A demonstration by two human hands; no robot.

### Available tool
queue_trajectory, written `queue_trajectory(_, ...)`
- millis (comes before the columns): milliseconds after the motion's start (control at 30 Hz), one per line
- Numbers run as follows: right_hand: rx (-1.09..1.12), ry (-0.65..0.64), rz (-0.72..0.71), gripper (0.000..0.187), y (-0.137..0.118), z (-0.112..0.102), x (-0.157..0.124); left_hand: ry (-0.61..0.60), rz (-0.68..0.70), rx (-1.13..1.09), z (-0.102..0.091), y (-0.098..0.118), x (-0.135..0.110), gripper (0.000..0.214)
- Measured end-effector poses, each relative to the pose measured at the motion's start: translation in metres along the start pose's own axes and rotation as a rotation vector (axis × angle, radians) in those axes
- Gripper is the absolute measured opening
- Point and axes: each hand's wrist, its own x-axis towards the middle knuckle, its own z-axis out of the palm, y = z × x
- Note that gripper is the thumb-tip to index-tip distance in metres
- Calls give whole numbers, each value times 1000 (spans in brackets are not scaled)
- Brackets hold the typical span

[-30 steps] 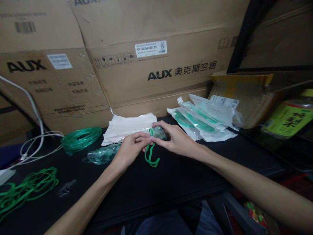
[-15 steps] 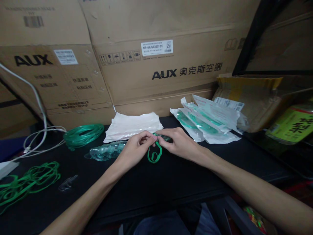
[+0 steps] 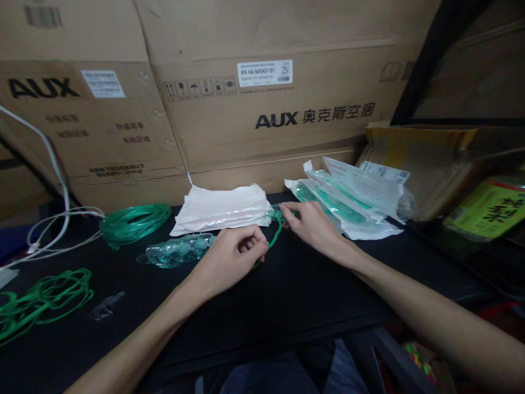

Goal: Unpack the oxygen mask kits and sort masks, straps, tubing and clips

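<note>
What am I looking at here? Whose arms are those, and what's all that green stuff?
No robot here: a person's head-worn camera looks forward and down at their two bare hands. The left hand pinches a thin green strap; the right hand holds a small clear plastic piece, partly hidden. On the black tabletop lie a coil of clear green tubing, tangled green straps, clear greenish plastic pieces, white sheets and white packets with something green inside.

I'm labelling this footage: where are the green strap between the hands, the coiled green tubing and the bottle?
Green strap [image 3: 276,235]: head view, on its exposed middle stretch.
Coiled green tubing [image 3: 134,234]: head view, on the coil's near side.
Bottle [image 3: 490,210]: head view, on its labelled side.
</note>
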Motion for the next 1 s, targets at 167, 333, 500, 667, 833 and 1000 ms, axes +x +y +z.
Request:
queue_trajectory(167, 166, 12, -59, 29, -9, 4, -3, 118, -85, 3, -3, -10, 4, 28)
queue_trajectory(333, 345, 78, -254, 29, -20, 14, -9, -9, -97, 58, 0, -15, 4, 47)
queue_trajectory(500, 583, 58, -194, 49, -14, 18, -7, 62, -64, -18, 5, -10, 4, 42)
queue_trajectory(667, 834, -155, 16, 55, -15, 13, -3, 85, -56, -22, 4, -10, 4, 41)
queue_trajectory(833, 913, -284, 104, 55, -17, 8, -2, 134, -78, 15, 4, -14, 5, 42)
queue_trajectory(1000, 728, -200, -26, 47, -9, 16, -3, 159, -50, 115, 3, -12, 4, 41)
